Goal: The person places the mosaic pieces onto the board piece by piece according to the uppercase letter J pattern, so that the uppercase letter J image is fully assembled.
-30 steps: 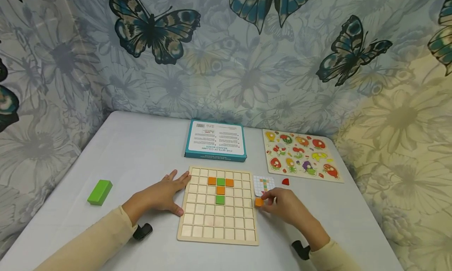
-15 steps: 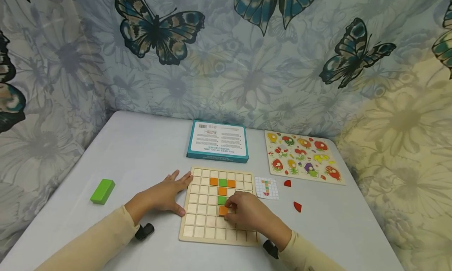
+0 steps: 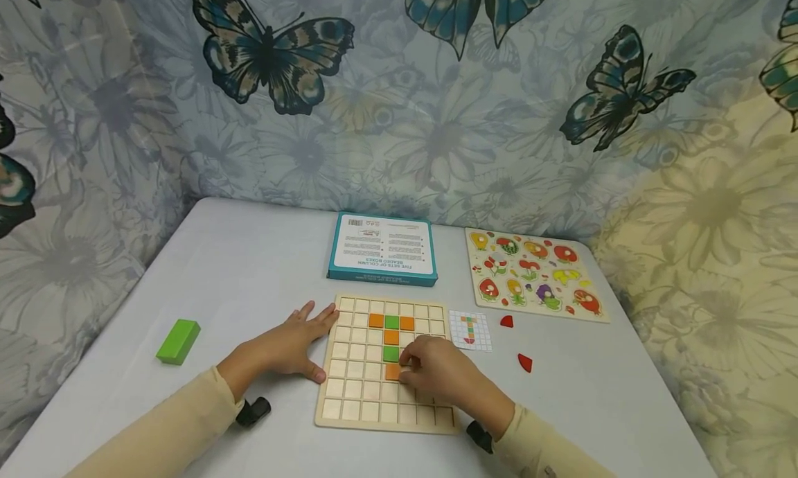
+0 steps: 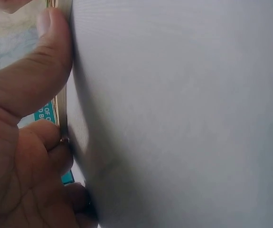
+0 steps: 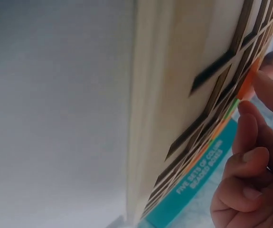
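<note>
The left hand (image 3: 288,343) lies spread against one grid board (image 3: 353,389); the right hand (image 3: 444,371) pinches one orange tile (image 3: 392,372) below its two green tiles (image 3: 391,354); a second ago that tile was off the board. One teal box (image 3: 382,248) reads "FIVE SETS OF COLUMN BEADED BOXES". There are one green block (image 3: 178,341), three other orange tiles (image 3: 376,320), two red pieces (image 3: 525,362).

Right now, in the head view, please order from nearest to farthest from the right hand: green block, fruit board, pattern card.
1. Pattern card: just beyond the right hand.
2. Fruit board: farther back, right side.
3. Green block: far left side.
</note>
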